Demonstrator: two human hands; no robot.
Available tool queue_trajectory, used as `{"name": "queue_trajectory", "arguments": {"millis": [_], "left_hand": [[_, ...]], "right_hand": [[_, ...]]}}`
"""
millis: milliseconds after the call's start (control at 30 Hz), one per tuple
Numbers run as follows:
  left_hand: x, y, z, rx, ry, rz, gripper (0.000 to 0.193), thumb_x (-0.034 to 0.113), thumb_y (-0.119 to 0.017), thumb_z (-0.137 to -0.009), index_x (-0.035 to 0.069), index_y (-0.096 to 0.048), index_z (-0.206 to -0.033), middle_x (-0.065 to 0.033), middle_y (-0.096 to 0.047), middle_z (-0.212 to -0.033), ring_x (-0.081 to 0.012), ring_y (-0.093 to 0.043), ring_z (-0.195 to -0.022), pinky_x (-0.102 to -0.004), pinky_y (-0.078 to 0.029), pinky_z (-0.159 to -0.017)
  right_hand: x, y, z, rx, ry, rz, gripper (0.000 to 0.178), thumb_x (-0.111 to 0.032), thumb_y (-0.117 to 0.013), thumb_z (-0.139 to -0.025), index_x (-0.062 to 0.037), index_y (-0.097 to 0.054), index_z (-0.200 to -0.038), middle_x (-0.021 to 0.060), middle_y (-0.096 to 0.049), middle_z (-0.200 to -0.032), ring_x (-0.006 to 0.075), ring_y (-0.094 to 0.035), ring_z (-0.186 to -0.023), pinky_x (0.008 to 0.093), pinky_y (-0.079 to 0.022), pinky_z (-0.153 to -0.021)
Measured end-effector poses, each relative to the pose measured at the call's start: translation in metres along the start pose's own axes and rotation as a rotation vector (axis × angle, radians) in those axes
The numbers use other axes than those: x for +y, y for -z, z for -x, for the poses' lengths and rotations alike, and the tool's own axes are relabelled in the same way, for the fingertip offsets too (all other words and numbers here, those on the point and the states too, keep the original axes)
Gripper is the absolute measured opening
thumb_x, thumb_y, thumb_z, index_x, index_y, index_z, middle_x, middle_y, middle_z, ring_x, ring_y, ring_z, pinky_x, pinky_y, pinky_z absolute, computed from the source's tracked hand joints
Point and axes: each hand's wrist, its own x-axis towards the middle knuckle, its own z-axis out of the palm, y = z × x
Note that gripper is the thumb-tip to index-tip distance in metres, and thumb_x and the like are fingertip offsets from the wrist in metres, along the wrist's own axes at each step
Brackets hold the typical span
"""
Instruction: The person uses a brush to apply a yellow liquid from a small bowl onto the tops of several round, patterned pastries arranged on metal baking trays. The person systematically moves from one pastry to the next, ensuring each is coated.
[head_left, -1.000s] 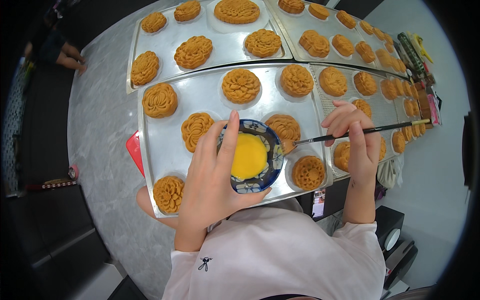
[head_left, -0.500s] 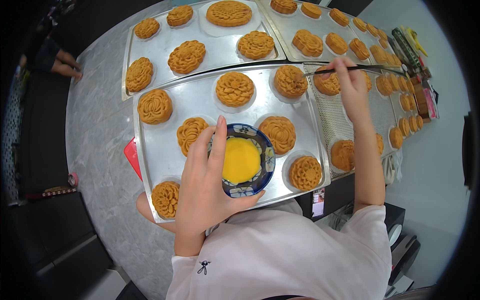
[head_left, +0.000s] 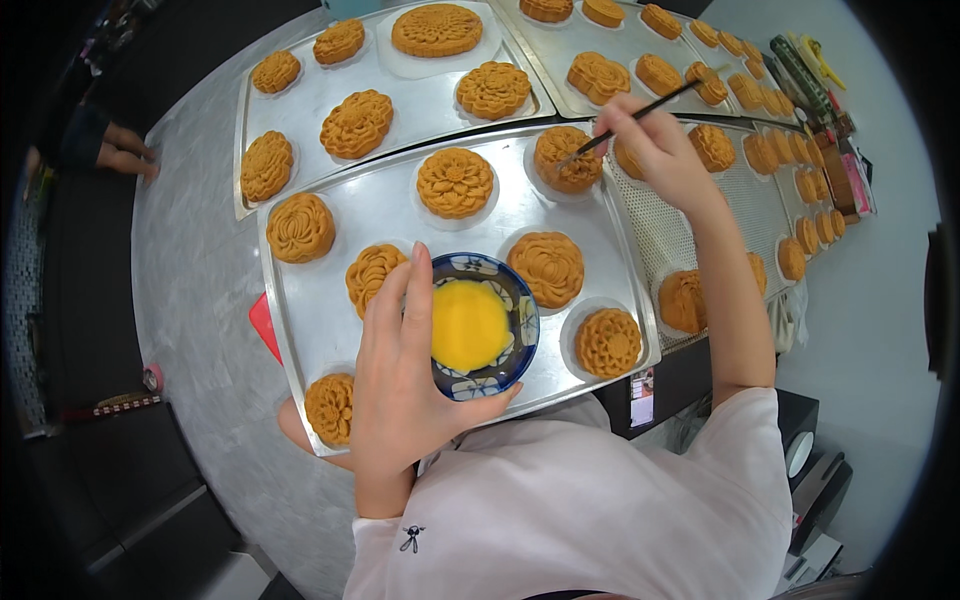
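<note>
My left hand curls round a blue-and-white patterned bowl and holds it over the near metal tray. Yellow liquid, like beaten egg, lies in the bowl. Pinched in my right hand is a thin dark-handled brush. Its tip meets the top of a mooncake at the tray's far right corner. Other golden-brown mooncakes with pressed flower patterns sit on round papers, among them a petalled mooncake left of the brushed one and a ridged mooncake beside the bowl.
Behind stands another tray with several mooncakes, one large. To the right are a mesh tray and a far tray, also loaded. A phone lies beside the near tray. Another person's legs show at far left.
My right hand has moved slightly left and nearer, and the brush now slants up to the right, its tip still on the same mooncake. My left hand keeps holding the bowl.
</note>
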Motion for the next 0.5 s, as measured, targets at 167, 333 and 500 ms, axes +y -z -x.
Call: {"name": "queue_trajectory", "arguments": {"millis": [167, 333, 500], "left_hand": [[0.001, 0.0, 0.001, 0.015, -0.011, 0.001, 0.132, 0.029, -0.097, -0.054, 0.001, -0.026, -0.161, -0.0267, -0.048, -0.142, -0.0439, -0.052, -0.128, -0.0497, -0.047, -0.104], [0.0, -0.001, 0.001, 0.015, 0.001, -0.002, 0.134, 0.028, -0.098, -0.052, 0.002, -0.026, -0.161, -0.0265, -0.049, -0.143, -0.0437, -0.052, -0.129, -0.0497, -0.047, -0.106], [0.002, -0.001, 0.003, 0.012, 0.035, 0.009, 0.135, 0.027, -0.097, -0.049, 0.004, -0.026, -0.162, -0.0267, -0.048, -0.145, -0.0438, -0.051, -0.131, -0.0488, -0.046, -0.107]], "right_hand": [[0.016, 0.019, -0.012, 0.163, 0.027, 0.072, 0.035, -0.031, -0.051, -0.108, -0.0014, -0.066, -0.097, 0.0029, -0.067, -0.084, 0.0121, -0.066, -0.082, 0.029, -0.05, -0.079], [0.0, 0.002, -0.013, -0.072, 0.065, 0.011, 0.036, -0.031, -0.051, -0.108, -0.0009, -0.066, -0.098, 0.0024, -0.067, -0.084, 0.0129, -0.067, -0.082, 0.0284, -0.051, -0.079], [0.021, 0.017, -0.024, 0.21, 0.02, 0.163, 0.034, -0.031, -0.052, -0.107, -0.0012, -0.066, -0.099, 0.0028, -0.069, -0.085, 0.0134, -0.068, -0.082, 0.0298, -0.053, -0.079]]}}
